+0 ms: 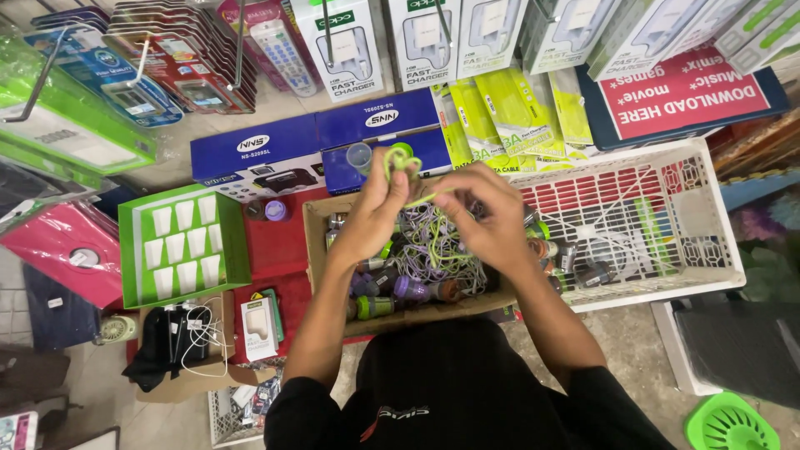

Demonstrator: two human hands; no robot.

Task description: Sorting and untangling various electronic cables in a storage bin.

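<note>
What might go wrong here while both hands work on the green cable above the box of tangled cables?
1. The green cable held by the left hand and right hand runs toward the tangled cables in the cardboard box; pulling may tighten knots or lift others out.
2. A small clear cup stands just beside the left hand's fingers; a sideways move might knock it over.

- A small electronics-accessory shop — goods spread across the floor.
- Boxed chargers (350, 46) hang on display hooks (327, 33).
- Packaged cables (508, 112) lie in rows.
- A white plastic crate (708, 250) and a cardboard box (321, 217) hold loose stock.
</note>
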